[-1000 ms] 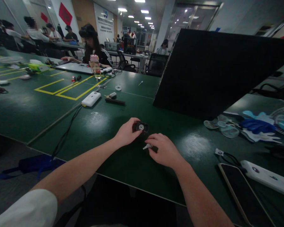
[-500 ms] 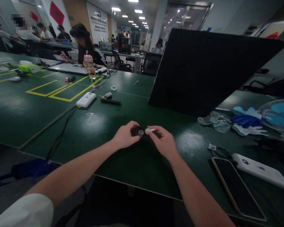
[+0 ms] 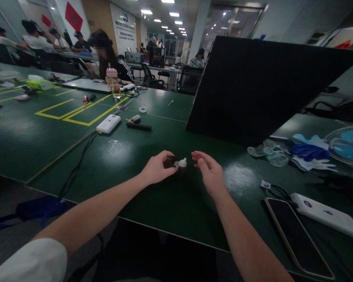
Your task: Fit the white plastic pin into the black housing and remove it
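Green tabletop (image 3: 153,143) carries a white device (image 3: 108,123) at left. My left hand (image 3: 157,169) pinches a small dark part (image 3: 172,160); a white tapered piece (image 3: 182,163) shows at its right end, between my hands. My right hand (image 3: 210,172) stands just beside, fingers parted.

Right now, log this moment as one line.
left hand: holding small black housing | right hand: open, nothing visible in it | white pointed piece: at the housing, attachment unclear
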The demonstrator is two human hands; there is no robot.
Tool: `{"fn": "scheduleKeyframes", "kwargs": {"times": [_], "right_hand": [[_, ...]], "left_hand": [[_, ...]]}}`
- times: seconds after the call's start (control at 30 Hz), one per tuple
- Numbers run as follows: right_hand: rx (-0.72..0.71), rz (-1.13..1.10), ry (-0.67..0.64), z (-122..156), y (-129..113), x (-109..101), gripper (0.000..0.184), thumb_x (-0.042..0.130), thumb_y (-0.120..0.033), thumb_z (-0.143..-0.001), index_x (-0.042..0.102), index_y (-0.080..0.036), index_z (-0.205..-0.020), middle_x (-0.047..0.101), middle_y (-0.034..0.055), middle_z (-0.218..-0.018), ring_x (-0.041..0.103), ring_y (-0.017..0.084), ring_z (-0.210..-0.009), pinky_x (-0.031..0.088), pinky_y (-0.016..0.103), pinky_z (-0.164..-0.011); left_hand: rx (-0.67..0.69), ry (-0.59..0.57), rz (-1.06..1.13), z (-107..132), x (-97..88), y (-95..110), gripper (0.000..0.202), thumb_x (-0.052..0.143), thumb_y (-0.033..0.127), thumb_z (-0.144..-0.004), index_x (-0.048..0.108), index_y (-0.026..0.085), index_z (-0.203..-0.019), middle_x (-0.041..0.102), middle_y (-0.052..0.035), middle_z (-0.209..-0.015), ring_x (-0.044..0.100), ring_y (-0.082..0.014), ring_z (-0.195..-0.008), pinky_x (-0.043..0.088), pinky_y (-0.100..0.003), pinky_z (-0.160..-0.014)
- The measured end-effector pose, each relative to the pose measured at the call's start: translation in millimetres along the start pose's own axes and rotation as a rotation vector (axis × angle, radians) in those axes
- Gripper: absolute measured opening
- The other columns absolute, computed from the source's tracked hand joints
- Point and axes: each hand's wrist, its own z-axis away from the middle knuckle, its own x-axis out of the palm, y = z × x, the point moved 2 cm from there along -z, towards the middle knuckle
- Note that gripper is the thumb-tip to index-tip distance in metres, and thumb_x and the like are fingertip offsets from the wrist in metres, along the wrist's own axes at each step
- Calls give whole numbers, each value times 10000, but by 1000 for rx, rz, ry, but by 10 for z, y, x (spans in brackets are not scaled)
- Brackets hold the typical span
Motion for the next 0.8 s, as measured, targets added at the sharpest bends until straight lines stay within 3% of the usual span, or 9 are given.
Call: {"fn": "scheduleKeyframes", "kwargs": {"times": [0.1, 0.2, 0.33, 0.57, 0.67, 0.8], "right_hand": [[239, -474, 281, -140, 139, -228, 650, 394, -775, -864, 647, -228, -1106, 678, 111, -1206, 638, 275, -1114, 553, 437, -847], [411, -717, 422, -226, 281, -406, 690, 317, -804, -851, 604, -218, -1074, 666, 126, -1197, 634, 270, -1131, 573, 417, -817], [503, -807, 485, -244, 378, -481, 690, 309, -816, -832, 563, -226, -1086, 647, 132, -1203, 627, 273, -1143, 582, 422, -812], [471, -795, 479, -234, 355, -449, 696, 371, -817, -805, 540, -253, -1174, 631, 119, -1215, 621, 281, -1142, 574, 470, -847], [410, -755, 448, -221, 332, -454, 738, 367, -838, -786, 518, -253, -1211, 611, 138, -1233, 602, 298, -1174, 568, 503, -858], [351, -710, 380, -215, 306, -446, 781, 334, -863, -766, 511, -242, -1206, 575, 168, -1274, 573, 318, -1217, 578, 508, -846]], "left_hand": [[-32, -10, -18, -11, -3, -31, 459, 726, 392, -789, 575, 239, -1194, 726, -42, -1031, 698, -215, -914, 554, -365, -798], [-54, -37, -14, -16, -12, -63, 459, 721, 392, -795, 571, 252, -1206, 724, -45, -1085, 700, -223, -967, 554, -370, -835], [-72, -60, -30, -10, -16, -77, 470, 719, 390, -798, 567, 260, -1224, 719, -48, -1128, 692, -229, -1021, 547, -375, -880], [-39, -30, -83, -21, -70, -93, 472, 698, 405, -806, 569, 256, -1234, 698, -53, -1147, 682, -225, -1008, 550, -376, -864], [1, 73, -172, -16, -271, -201, 471, 705, 377, -782, 579, 243, -1216, 675, -64, -1177, 662, -235, -1052, 530, -400, -917], [-44, 195, -291, 88, -796, -489, 568, 694, 322, -756, 519, 226, -1288, 664, -88, -1218, 651, -261, -1113, 516, -420, -956]]}}
